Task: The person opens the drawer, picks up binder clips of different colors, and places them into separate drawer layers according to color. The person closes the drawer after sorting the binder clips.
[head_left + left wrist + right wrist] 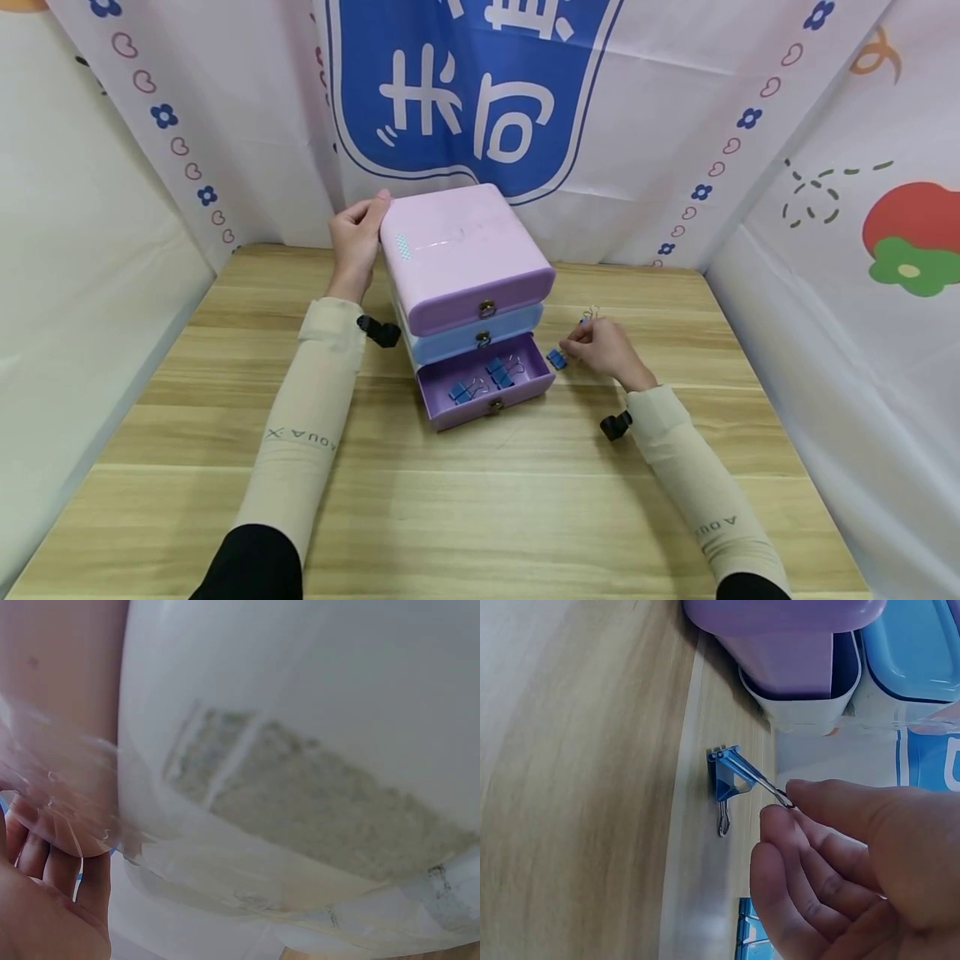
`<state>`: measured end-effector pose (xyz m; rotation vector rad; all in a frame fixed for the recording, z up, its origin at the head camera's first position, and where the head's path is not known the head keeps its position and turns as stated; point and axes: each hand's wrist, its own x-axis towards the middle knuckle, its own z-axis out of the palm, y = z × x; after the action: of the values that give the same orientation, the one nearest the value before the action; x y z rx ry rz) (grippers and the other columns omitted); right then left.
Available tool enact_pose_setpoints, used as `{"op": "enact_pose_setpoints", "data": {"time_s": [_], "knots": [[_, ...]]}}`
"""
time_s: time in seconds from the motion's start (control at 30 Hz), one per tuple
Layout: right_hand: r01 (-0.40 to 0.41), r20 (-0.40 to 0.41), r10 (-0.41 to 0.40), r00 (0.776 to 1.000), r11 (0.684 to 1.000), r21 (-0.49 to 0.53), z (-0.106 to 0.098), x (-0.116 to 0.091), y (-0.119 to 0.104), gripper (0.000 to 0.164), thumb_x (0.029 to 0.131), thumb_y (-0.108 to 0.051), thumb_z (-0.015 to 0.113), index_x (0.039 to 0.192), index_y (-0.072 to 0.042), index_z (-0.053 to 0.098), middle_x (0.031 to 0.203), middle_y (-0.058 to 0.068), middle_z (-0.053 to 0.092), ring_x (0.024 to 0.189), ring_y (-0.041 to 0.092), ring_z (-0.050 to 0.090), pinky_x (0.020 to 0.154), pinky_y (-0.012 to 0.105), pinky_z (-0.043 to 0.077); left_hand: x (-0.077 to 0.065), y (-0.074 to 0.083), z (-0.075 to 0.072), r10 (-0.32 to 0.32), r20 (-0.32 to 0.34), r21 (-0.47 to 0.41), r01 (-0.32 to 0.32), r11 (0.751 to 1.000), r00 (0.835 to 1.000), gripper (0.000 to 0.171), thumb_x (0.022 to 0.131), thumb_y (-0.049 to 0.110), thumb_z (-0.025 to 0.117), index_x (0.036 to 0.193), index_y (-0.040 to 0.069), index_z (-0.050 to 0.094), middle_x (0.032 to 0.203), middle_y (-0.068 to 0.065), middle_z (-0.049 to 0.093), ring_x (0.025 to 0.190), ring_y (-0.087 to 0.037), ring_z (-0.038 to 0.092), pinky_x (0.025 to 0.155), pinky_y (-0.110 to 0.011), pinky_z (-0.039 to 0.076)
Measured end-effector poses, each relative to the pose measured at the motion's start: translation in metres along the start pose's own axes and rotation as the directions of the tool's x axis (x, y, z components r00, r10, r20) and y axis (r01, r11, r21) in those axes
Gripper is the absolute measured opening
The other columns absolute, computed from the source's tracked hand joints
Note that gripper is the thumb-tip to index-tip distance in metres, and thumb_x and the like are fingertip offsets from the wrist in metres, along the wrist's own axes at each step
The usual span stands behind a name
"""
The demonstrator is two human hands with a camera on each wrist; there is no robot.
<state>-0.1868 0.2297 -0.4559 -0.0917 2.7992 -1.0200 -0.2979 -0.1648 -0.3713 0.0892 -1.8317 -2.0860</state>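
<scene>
A small drawer cabinet [465, 250] with a pink top stands at the table's middle. Its bottom purple drawer [438, 412] is pulled out, with several blue binder clips [500, 372] lying inside. My left hand [356, 242] rests against the cabinet's back left corner; in the left wrist view its fingers [94, 889] curl at the cabinet's edge. To the right of the drawer, my right hand [603, 350] pinches a blue binder clip [731, 776] by one wire handle between thumb and forefinger. Another blue binder clip [751, 934] lies behind that hand, partly hidden.
A wooden table [487, 517] carries the cabinet. The closed blue middle drawer [480, 333] and purple top drawer [480, 304] sit above the pulled-out one. White printed cloth [637, 125] hangs behind and at both sides.
</scene>
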Motion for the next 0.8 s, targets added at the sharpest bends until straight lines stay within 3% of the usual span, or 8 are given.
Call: {"op": "enact_pose_setpoints", "data": {"time_s": [0.23,0.53,0.8], "knots": [[0.030,0.040,-0.032,0.999,0.998,0.047,0.000,-0.002,0.002,0.013,0.102,-0.018,0.071,0.100,-0.007,0.078,0.098,0.012,0.079,0.082,0.022,0.074,0.071,0.032,0.062,0.000,0.000,0.001,-0.012,0.006,0.005,0.012,1.000,1.000,0.033,0.093,0.046,0.080,0.098,0.014,0.083,0.085,0.008,0.072,0.079,-0.007,0.060,0.066,-0.018,0.049],[-0.005,0.075,-0.001,0.997,0.996,0.084,-0.007,-0.002,0.006,0.016,0.104,-0.019,0.068,0.102,-0.006,0.077,0.099,0.012,0.079,0.085,0.024,0.075,0.076,0.037,0.064,0.000,-0.001,0.001,-0.017,0.005,0.019,0.017,1.000,1.000,0.034,0.093,0.047,0.080,0.100,0.013,0.083,0.086,0.008,0.072,0.078,-0.007,0.060,0.066,-0.018,0.049],[0.015,0.042,-0.020,0.999,0.995,0.102,-0.017,-0.004,0.005,0.019,0.105,-0.021,0.067,0.103,-0.004,0.076,0.096,0.015,0.079,0.089,0.034,0.075,0.070,0.031,0.061,0.000,-0.001,0.000,-0.013,0.007,0.010,0.013,1.000,1.000,0.034,0.093,0.047,0.080,0.100,0.014,0.083,0.086,0.008,0.072,0.077,-0.006,0.060,0.065,-0.018,0.049]]}}
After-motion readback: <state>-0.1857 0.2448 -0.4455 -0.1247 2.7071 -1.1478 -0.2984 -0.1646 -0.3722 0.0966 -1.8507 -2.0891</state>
